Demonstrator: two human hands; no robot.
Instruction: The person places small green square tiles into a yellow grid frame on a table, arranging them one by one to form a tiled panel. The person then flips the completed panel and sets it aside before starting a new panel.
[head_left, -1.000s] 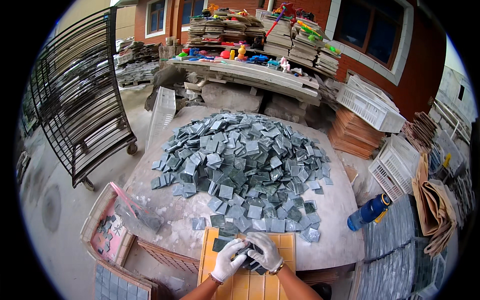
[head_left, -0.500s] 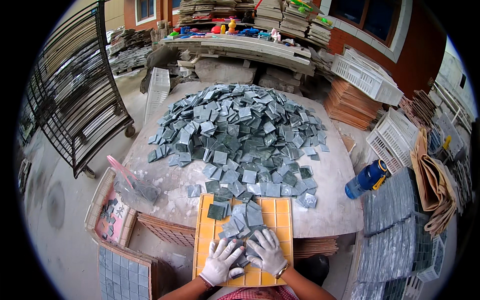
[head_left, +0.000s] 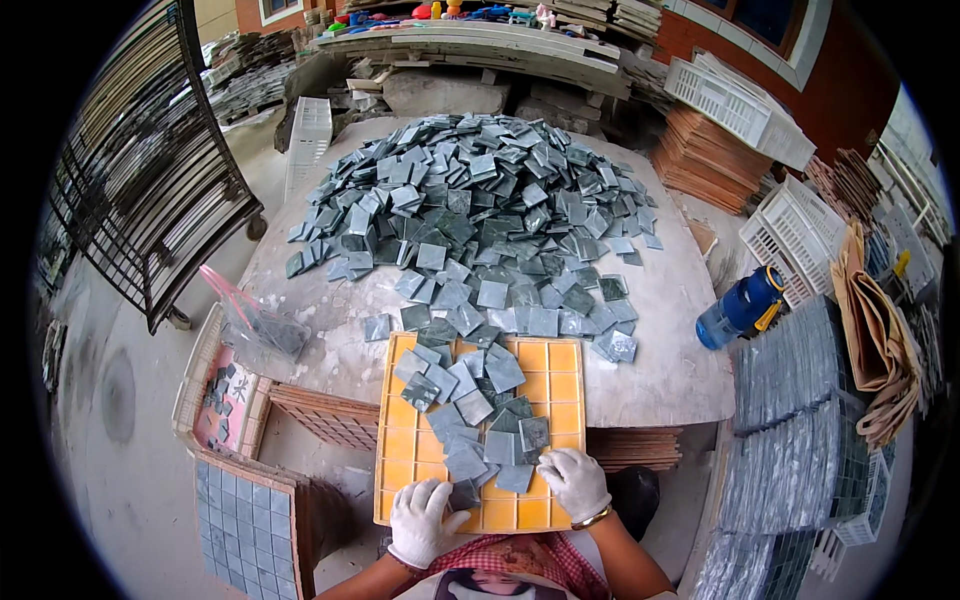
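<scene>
Spreading loose grey-green tiles (head_left: 470,420) into the yellow grid tray (head_left: 555,365): left hand (head_left: 425,520) and right hand (head_left: 572,482) lie open and flat, gripping nothing; next, I judge, nudging each tile into an empty cell.

The picture is bright with soft daylight, like under a cloudy sky. The light falls evenly from above, so shadows are weak and small. A faint shadow sits under the edge of the pale tabletop (head_left: 680,370) at 6 o'clock. The grey tiles (head_left: 480,200) shine a little, but nothing glares. The white gloves on the hands look very bright. The middle is sharp and clear. The picture is round like a fish's eye, with black corners all around. Straight lines bend near the rim, like the dark metal rack (head_left: 140,190) at 9 o'clock. Things at 3 o'clock look squeezed and a bit fuzzy.
</scene>
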